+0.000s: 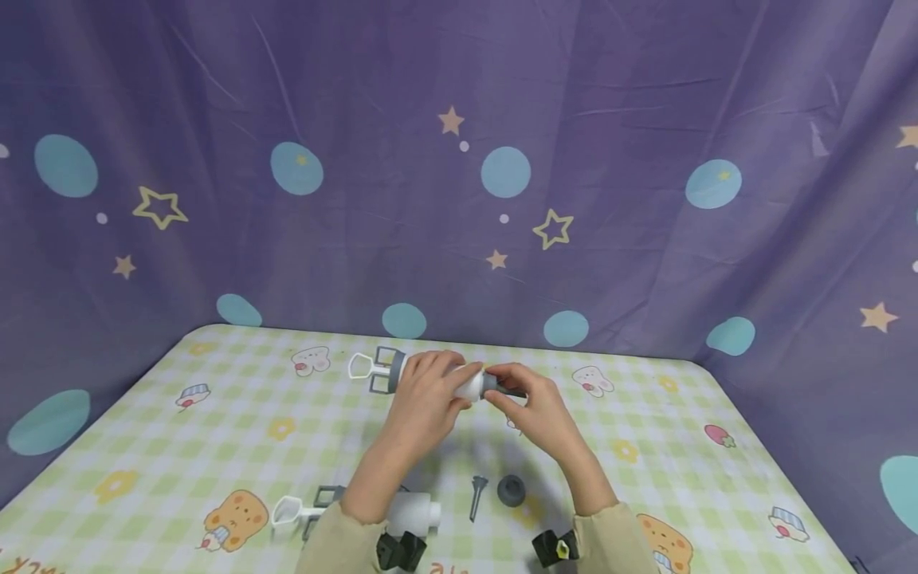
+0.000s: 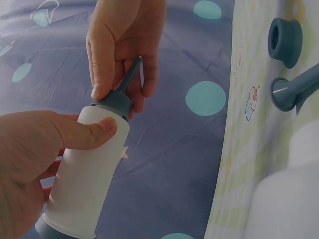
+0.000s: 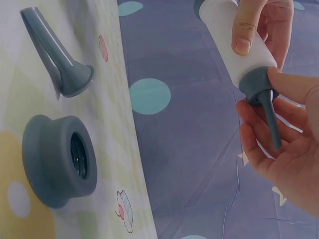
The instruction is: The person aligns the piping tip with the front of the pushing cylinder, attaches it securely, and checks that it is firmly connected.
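A white syringe-like dispenser (image 2: 92,164) with a grey finger grip (image 1: 385,371) and a white loop handle (image 1: 360,366) is held above the table, its tip pointing right. My left hand (image 1: 429,399) grips its white barrel, the thumb lying along it near the front end. At that end my right hand (image 1: 534,406) pinches the grey collar (image 3: 256,82) between thumb and fingers. A thin grey nozzle (image 3: 271,124) sticks out through the collar past the right fingers. In the head view the left hand covers much of the barrel.
Below the hands lie a loose grey nozzle (image 1: 478,496) and a grey ring cap (image 1: 511,490). A second white dispenser (image 1: 412,512) lies at front left, partly behind the left forearm. A checked cloth (image 1: 272,399) covers the table; a purple curtain (image 1: 402,239) hangs behind.
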A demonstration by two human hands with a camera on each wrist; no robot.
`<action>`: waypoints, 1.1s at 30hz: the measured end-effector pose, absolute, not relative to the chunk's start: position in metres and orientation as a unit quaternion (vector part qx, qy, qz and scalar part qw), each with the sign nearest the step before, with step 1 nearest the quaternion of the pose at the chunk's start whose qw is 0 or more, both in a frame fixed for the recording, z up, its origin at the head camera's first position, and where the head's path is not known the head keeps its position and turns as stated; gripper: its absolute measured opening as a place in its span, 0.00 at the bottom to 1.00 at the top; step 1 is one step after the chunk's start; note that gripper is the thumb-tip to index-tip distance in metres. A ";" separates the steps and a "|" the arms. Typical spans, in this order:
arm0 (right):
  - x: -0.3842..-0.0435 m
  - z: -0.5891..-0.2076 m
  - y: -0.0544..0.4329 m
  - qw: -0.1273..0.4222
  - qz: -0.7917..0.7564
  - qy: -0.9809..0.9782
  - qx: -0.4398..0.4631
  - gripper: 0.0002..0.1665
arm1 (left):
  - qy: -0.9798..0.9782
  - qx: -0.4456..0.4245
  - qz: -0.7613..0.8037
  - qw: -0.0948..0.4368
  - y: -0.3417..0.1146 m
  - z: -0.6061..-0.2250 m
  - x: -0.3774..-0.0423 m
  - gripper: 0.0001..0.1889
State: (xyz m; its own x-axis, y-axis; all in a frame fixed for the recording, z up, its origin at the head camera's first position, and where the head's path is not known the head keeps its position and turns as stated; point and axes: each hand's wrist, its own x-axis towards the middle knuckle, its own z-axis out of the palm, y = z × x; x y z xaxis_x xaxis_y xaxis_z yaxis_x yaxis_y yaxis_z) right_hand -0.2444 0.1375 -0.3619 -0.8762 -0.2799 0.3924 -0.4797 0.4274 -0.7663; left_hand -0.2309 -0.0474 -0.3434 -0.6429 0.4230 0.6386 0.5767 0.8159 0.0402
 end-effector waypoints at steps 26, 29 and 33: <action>-0.241 -0.363 0.139 0.088 0.431 -0.859 0.263 0.27 | -0.901 -0.278 -0.110 0.314 -0.048 -0.347 -0.230 0.26; -0.243 -0.361 0.141 0.101 0.427 -0.860 0.261 0.26 | -0.900 -0.279 -0.110 0.317 -0.047 -0.345 -0.231 0.26; -0.244 -0.359 0.142 0.095 0.440 -0.858 0.249 0.23 | -0.899 -0.279 -0.113 0.318 -0.046 -0.344 -0.232 0.26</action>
